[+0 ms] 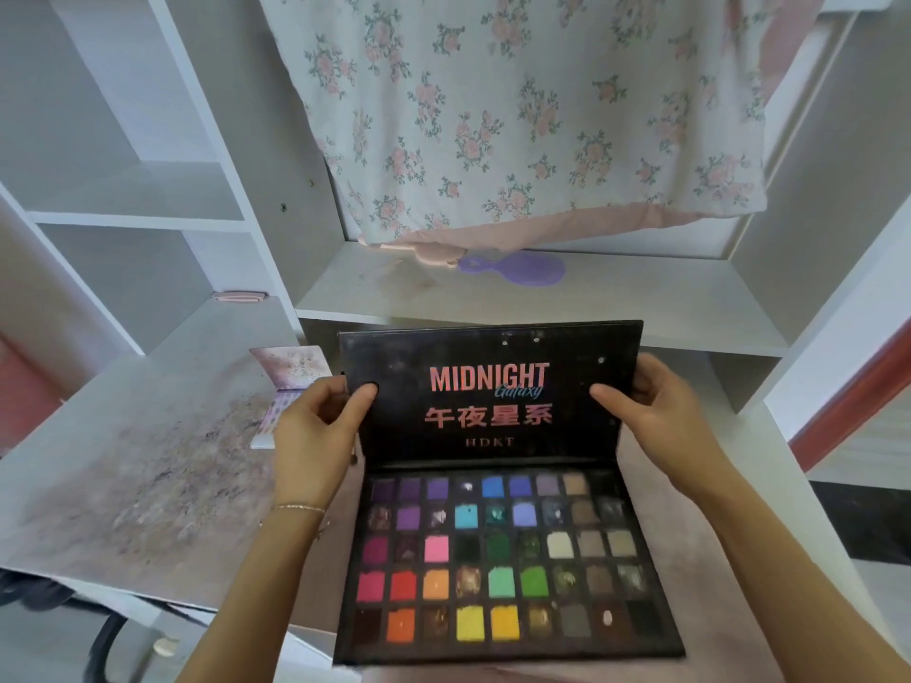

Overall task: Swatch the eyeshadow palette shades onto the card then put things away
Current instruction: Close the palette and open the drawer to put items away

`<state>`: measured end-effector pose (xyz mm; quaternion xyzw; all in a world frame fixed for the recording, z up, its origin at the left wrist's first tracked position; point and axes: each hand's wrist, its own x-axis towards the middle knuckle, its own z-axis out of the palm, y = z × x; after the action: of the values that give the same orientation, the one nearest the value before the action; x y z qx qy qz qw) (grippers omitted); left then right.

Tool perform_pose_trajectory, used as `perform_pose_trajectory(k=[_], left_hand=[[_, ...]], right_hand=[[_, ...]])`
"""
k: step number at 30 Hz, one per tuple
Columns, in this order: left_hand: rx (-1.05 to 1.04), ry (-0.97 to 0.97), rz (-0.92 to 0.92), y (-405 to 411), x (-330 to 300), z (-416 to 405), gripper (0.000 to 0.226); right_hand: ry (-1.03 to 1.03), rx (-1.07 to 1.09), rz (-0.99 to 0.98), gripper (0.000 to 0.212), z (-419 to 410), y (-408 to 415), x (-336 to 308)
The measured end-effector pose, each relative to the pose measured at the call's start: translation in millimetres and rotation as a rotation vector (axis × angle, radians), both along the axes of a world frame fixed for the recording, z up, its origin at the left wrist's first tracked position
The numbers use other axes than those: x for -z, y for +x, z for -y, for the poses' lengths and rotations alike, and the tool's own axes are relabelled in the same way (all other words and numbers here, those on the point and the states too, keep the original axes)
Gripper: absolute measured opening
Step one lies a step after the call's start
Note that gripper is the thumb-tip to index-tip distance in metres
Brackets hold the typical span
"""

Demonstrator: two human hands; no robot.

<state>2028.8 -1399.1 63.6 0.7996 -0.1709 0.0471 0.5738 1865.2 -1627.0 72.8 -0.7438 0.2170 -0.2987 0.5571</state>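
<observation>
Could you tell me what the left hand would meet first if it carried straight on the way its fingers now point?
The left hand already grips the palette lid by its edge, fingers pointing right across it. Going on, it would slide over the lid's printed face toward the right hand, though depth is unclear.

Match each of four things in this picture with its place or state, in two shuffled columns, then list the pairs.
1. black eyeshadow palette lid
2. purple plastic hairbrush
3. small pink open palette
4. floral pink-edged cloth

A. hangs above the shelf
B. lies on the raised white shelf
C. held upright by the left hand and right hand
D. sits on the desk beyond the left hand

Pairs: 1-C, 2-B, 3-D, 4-A.
</observation>
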Motion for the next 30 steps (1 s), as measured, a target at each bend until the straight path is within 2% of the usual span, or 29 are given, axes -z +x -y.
perform_pose_trajectory(k=[5, 8, 11, 12, 15, 17, 19, 22, 25, 30], left_hand=[[0.066, 0.014, 0.022, 4, -6, 4, 0.021], [0.181, -0.083, -0.108, 1, -1, -13, 0.031], [0.321, -0.19, -0.149, -12, 6, -38, 0.065], [0.359, -0.187, -0.147, -18, 8, -46, 0.068], [0.403, 0.015, -0.054, -34, 10, -61, 0.041], [0.41, 0.156, 0.017, -43, 12, -65, 0.032], [0.433, 0.288, 0.071, -55, 14, -64, 0.027], [0.498, 0.544, 0.298, -75, 24, -58, 0.042], [0.517, 0.716, 0.433, -83, 33, -50, 0.05], [0.535, 0.808, 0.509, -67, 36, -32, 0.05]], right_hand=[[-0.043, 0.004, 0.039, 0.024, 4, 3, -6], [-0.059, -0.038, 0.021, 0.017, -1, -15, -2], [0.08, -0.11, 0.031, 0.041, -5, -40, 13], [0.138, -0.144, 0.031, 0.047, -7, -48, 18], [0.155, -0.148, -0.031, 0.043, -19, -66, 25], [0.05, -0.115, -0.102, 0.025, -28, -70, 26], [-0.146, -0.104, -0.218, 0.02, -39, -72, 28], [-0.549, -0.148, -0.385, 0.035, -57, -70, 35], [-0.821, -0.283, -0.536, 0.053, -69, -68, 49], [-0.821, -0.219, -0.562, 0.05, -58, -53, 54]])
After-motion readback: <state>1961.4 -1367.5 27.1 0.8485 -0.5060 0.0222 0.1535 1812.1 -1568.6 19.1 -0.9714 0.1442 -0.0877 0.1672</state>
